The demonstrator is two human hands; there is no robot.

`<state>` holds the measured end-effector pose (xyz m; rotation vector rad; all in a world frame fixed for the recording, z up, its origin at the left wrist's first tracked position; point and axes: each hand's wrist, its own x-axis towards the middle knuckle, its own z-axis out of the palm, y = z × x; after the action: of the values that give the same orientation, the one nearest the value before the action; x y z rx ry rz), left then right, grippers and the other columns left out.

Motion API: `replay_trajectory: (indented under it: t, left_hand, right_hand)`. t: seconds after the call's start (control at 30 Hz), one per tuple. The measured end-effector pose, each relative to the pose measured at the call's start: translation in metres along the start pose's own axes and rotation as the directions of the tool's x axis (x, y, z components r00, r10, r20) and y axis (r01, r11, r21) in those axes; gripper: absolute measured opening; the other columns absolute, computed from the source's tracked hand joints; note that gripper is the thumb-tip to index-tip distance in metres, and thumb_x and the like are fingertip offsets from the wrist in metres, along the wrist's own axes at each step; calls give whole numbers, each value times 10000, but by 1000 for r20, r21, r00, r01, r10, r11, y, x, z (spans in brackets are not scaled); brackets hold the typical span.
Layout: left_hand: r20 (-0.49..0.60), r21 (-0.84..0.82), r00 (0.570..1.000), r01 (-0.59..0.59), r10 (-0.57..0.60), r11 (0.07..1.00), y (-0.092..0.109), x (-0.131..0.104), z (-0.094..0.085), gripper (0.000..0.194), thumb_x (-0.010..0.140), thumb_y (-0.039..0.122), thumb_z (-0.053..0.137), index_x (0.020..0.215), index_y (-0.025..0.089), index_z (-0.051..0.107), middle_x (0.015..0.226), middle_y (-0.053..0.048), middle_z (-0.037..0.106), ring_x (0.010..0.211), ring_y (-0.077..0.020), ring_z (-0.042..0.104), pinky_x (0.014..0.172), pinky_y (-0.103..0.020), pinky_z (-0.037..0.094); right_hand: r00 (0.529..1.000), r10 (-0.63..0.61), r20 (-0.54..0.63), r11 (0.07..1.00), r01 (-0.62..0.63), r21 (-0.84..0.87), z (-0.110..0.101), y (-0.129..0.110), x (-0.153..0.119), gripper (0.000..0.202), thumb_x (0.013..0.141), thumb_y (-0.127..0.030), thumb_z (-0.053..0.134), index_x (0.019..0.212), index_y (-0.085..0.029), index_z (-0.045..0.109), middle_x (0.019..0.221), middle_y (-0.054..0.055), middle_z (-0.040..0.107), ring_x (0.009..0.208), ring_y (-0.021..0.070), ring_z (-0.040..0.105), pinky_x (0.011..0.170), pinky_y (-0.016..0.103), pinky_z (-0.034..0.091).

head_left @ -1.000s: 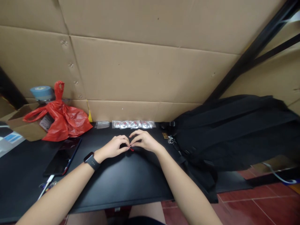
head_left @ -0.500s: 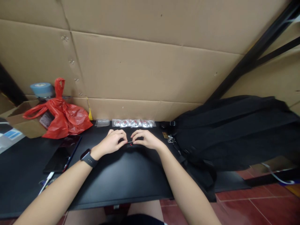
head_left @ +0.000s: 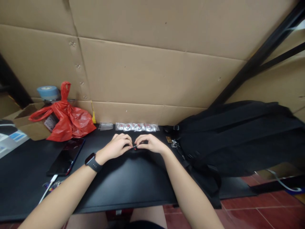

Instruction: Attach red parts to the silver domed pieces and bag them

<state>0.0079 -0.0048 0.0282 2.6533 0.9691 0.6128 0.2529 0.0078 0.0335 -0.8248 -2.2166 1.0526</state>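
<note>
My left hand [head_left: 117,147], with a dark watch on its wrist, has thumb and fingers pinched on one end of a small thin shiny piece [head_left: 134,147]. The other end sits between the pinched fingertips of my right hand [head_left: 152,144]. A tiny red spot shows just under it, by the right fingertips; the piece is too small to name. Both hands are low over the black tabletop [head_left: 128,184], nearly meeting. Behind them lies a row of clear packets [head_left: 138,127] with round silvery, partly red contents.
At left are a red plastic bag [head_left: 71,122], a cardboard box [head_left: 30,130], a blue-lidded container [head_left: 48,92] and a phone [head_left: 66,157] with a white cable. Flat clear packets [head_left: 106,126] lie at the back. A black backpack [head_left: 238,143] and metal rings [head_left: 175,144] are at right.
Both hands appear slightly further right and keep their pinch on the thin piece, which now slants a little more. The whole view has shifted slightly.
</note>
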Motion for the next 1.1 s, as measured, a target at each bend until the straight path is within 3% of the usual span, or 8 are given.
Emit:
replay_trajectory:
  t: [0.1, 0.17, 0.27, 0.47, 0.7, 0.9, 1.1]
  left_hand:
    - [-107, 92, 993, 62, -52, 994, -10, -2, -7, 178, 938, 299, 545, 905, 235, 708, 1054, -45, 668, 1047, -223, 561, 910, -372, 345]
    - [-138, 126, 986, 113, -96, 986, -20, -4, -13, 179, 909, 304, 565, 863, 227, 720, 1022, -52, 672, 1009, -232, 564, 906, -381, 345]
    - [-133, 143, 979, 173, -155, 974, -36, -9, -19, 173, 867, 324, 599, 816, 229, 735, 997, -52, 680, 988, -244, 572, 896, -385, 349]
    - [-71, 159, 980, 195, -186, 968, -48, -12, -21, 118, 816, 304, 639, 796, 239, 736, 978, -47, 698, 994, -261, 588, 878, -379, 358]
    - [-29, 177, 984, 178, -176, 968, -46, -12, -19, 128, 814, 310, 644, 891, 246, 724, 971, -43, 713, 981, -252, 604, 873, -354, 397]
    - [21, 180, 991, 127, -133, 975, -46, -12, -15, 130, 824, 315, 656, 910, 258, 735, 965, -35, 736, 964, -235, 626, 866, -337, 400]
    - [36, 227, 983, 165, -177, 960, -48, -12, -18, 108, 823, 312, 650, 824, 240, 732, 929, -28, 744, 922, -219, 643, 837, -318, 407]
  right_hand:
    - [994, 112, 0, 994, -112, 12, -12, 2, -6, 259, 816, -436, 717, 874, -184, 741, 910, 56, 739, 817, 182, 675, 795, 315, 527]
    - [971, 221, -87, 975, -219, 30, -23, 10, -13, 294, 804, -445, 712, 886, -163, 724, 803, 45, 725, 711, 170, 659, 697, 290, 525]
    - [902, 350, -253, 935, -354, 32, -41, 29, -23, 304, 816, -419, 670, 902, -133, 721, 777, 63, 727, 675, 177, 653, 640, 283, 513]
    - [854, 448, -263, 856, -495, -148, -52, 64, -33, 212, 823, -284, 611, 865, -128, 749, 794, 71, 748, 708, 169, 662, 685, 265, 503]
    - [852, 384, -357, 812, -496, -308, -46, 74, -29, 160, 816, -233, 616, 915, -153, 713, 747, 30, 719, 687, 150, 649, 684, 248, 465]
    - [840, 311, -444, 759, -500, -416, -42, 75, -25, 171, 787, -225, 637, 927, -164, 715, 881, 51, 711, 780, 165, 636, 739, 269, 451]
    - [883, 370, -289, 835, -452, -312, -39, 72, -24, 187, 796, -270, 643, 939, -167, 705, 756, 13, 703, 641, 137, 620, 641, 242, 444]
